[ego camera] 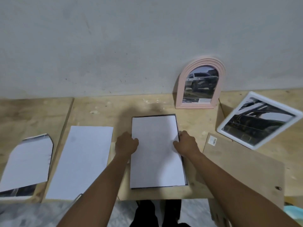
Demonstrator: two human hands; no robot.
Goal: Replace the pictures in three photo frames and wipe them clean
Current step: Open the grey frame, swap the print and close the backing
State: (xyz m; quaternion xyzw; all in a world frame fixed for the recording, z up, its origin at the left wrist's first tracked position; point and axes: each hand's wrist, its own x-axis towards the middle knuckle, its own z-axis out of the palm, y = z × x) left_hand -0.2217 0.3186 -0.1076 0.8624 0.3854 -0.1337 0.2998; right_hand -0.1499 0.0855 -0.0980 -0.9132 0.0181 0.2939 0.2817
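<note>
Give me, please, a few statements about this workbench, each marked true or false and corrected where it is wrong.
1. The pink arched frame stands upright against the wall. True.
2. The left hand and the right hand touch opposite edges of the middle white sheet. True.
3. The white rectangular frame hangs on the wall. False: it lies on the table, at the right.
4. The brown backing board lies left of both hands. False: it lies to their right.
5. The pink arched frame holds a picture of a pickup truck. True.
</note>
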